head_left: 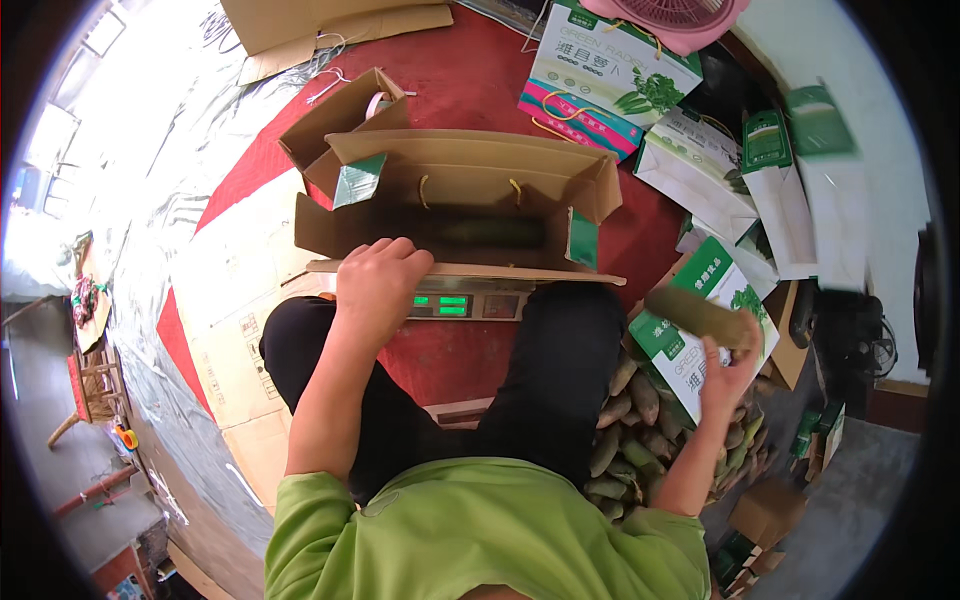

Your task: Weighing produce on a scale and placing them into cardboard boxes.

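Left fingers (385,252) are gripping my open box's (470,152) near flap, right fingers (744,335) are pinching a radish (690,312); another's (492,234) apparently lying inside, loads are waiting in the pile (640,455).

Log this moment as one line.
left hand: on near edge of open cardboard box | right hand: holding green radish, outside box | scale display: lit green | radish pile: person's right

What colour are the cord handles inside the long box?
Yellow; the cord handles show best in the head view.
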{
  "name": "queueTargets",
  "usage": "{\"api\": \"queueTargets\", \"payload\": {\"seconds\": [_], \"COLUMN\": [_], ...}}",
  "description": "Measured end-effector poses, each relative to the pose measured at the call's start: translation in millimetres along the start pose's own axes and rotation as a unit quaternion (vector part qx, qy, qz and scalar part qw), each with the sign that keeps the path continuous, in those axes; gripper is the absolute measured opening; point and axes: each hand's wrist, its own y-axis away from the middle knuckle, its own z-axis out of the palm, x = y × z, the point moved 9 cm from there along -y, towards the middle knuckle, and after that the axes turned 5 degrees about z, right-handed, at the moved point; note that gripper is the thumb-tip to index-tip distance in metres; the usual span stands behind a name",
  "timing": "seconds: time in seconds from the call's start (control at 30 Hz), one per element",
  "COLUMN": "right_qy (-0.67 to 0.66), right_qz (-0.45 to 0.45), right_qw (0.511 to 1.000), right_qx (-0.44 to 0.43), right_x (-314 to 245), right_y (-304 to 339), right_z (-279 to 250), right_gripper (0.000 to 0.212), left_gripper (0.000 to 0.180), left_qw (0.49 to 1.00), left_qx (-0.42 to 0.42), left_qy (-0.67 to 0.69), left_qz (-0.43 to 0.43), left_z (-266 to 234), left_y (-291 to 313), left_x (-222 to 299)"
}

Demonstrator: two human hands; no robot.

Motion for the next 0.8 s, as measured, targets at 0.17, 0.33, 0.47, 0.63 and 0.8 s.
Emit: {"api": "queueTargets", "payload": {"seconds": [0.17, 0.33, 0.47, 0.63, 0.8], "right_qy": [-0.227, -0.157, 0.032, 0.190, 0.166], "right_qz": [-0.154, -0.149, -0.248, -0.228, -0.210], "right_qw": [0.961, 0.953, 0.912, 0.880, 0.851], "right_qx": [0.025, -0.214, -0.326, -0.372, -0.452], "right_x": [-138, -208, -218, -190, -161], "right_y": [-41, -53, -35, -6, -6], "right_z": [4, 114, 229, 333, 353], "right_gripper": [0.065, 0.057, 0.048, 0.050, 0.035], "left_gripper": [0.012, 0.011, 0.012, 0.010, 0.010], "left_qw": [1.000, 1.000, 1.000, 1.000, 1.000], "left_qx": [-0.009, -0.011, -0.023, -0.016, -0.010], "left_qy": [-0.006, -0.006, -0.019, -0.016, -0.012], "left_qz": [-0.001, 0.000, 0.007, 0.006, 0.005], "left_z": [0, 1, 2, 5, 3], "left_y": [1, 3, 2, 0, -3], "left_x": [-1, -1, 0, -2, -2]}}
